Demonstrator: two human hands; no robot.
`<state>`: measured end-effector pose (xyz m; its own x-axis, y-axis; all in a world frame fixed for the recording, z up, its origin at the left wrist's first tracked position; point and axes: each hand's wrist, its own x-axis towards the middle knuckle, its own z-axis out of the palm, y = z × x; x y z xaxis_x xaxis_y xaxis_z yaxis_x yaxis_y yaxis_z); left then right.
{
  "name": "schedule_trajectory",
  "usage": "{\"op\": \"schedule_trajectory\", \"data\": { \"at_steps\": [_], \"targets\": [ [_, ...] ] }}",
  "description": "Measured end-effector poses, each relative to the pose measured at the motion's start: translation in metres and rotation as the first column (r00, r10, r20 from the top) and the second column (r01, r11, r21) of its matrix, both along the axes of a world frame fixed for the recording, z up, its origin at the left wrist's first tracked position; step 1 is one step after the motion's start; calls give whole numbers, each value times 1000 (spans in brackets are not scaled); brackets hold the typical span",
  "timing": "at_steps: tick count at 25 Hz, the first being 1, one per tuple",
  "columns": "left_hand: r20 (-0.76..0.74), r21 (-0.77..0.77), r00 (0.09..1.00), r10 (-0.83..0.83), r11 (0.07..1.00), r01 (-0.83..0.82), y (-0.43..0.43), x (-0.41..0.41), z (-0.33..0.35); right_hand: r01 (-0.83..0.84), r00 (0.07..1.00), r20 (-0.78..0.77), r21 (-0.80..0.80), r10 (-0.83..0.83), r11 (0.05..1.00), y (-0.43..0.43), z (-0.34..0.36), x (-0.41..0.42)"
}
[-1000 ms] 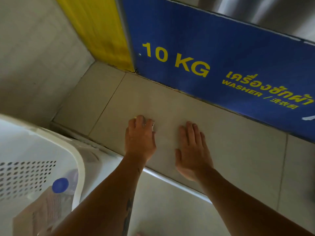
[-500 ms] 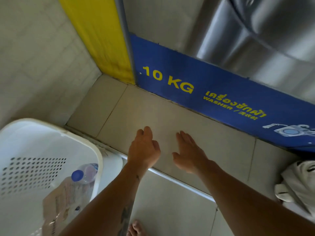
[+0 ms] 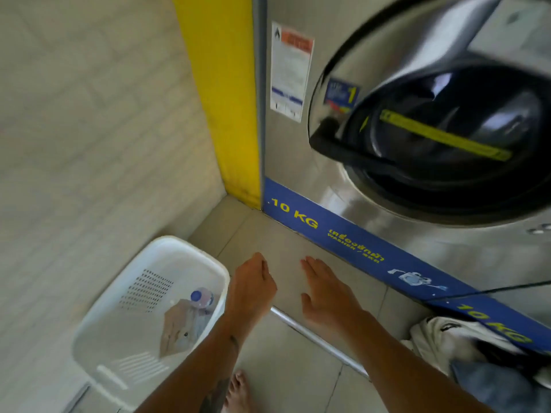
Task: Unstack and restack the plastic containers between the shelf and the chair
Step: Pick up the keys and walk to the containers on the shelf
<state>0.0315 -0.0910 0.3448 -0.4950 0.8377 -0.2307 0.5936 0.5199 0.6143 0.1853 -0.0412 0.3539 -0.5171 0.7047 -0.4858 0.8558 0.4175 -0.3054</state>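
A white perforated plastic basket (image 3: pixel 113 317) stands on the floor at the lower left, against the tiled wall. Inside it lie a clear bottle with a blue cap (image 3: pixel 202 298) and a brown paper bag (image 3: pixel 182 329). My left hand (image 3: pixel 252 286) hovers over the tiled step just right of the basket's rim, fingers loosely apart, holding nothing. My right hand (image 3: pixel 325 290) is beside it, palm down and fingers spread, also empty. Neither hand touches the basket.
A steel washing machine (image 3: pixel 298 162) with a blue "10 KG" strip (image 3: pixel 351 242) fills the right, its round door (image 3: pixel 441 120) swung open. A yellow panel (image 3: pixel 226 93) stands in the corner. Clothes (image 3: pixel 465 350) lie at the lower right. My bare foot (image 3: pixel 238 389) is below.
My hands have lifted off the tiled step and drawn back. The view has tilted upward, bringing the washer door, more of the basket and the clothes into sight.
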Motion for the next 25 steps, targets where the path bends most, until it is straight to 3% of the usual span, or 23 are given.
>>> {"op": "schedule_trajectory", "data": {
  "at_steps": [9,14,19,25],
  "targets": [
    [-121,-76,987,107,990,-116,-170,6,238,-240,961,-110,133,255,962,-102,220,5],
    [-108,-127,961,256,955,-269,-303,-22,324,-417,866,-224,171,447,893,-185,307,-48],
    [-84,-28,849,521,851,-525,-472,-38,376,-605,718,-303,173,627,777,-318,365,-110],
    [-51,61,641,766,643,-764,-719,-14,402,-772,533,-368,156,762,616,-544,394,-148]
  ]
}}
